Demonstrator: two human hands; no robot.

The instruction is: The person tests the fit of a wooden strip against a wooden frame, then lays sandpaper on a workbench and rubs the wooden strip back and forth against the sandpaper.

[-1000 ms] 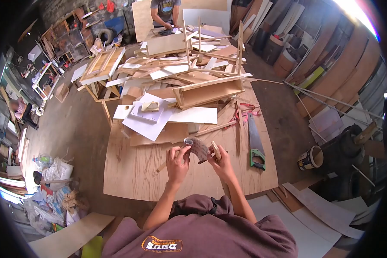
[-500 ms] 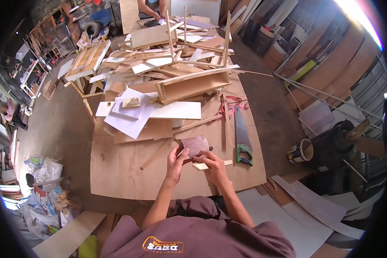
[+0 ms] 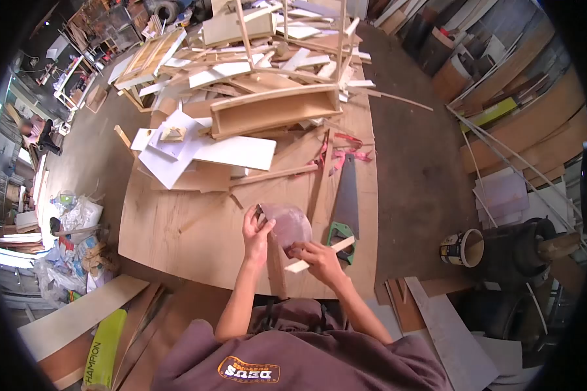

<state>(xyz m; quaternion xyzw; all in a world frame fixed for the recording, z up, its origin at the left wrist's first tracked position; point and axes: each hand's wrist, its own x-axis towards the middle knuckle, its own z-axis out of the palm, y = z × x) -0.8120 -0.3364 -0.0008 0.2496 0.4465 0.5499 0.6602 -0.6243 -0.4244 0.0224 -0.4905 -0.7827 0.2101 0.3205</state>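
Observation:
My left hand [image 3: 257,240] pinches the left edge of a brownish-purple sheet of sandpaper [image 3: 287,225], thumb on top. The sheet bows upward above the plywood tabletop [image 3: 169,221]. At its lower right edge, the closed fingers of my right hand [image 3: 316,259] grip the sandpaper. A short pale wood strip [image 3: 339,246] also sits in my right hand, sticking out on both sides of the fingers. Just right of the hands lies a handsaw [image 3: 347,195] with a green and black handle. A brown wood strip [image 3: 277,274] shows below the sheet, its upper end hidden.
An open wooden box [image 3: 277,112], white boards [image 3: 235,151] and a heap of offcuts [image 3: 293,62] cover the table's far part. Red-pink straps [image 3: 339,155] lie beyond the saw. A bucket [image 3: 462,247] stands on the floor at right; plastic bags [image 3: 72,260] lie at left.
The sandpaper is spread wider between my hands and bows more. My right hand has moved lower, and the wood strip tilts more steeply. The camera view has shifted, bringing the saw closer to my hands.

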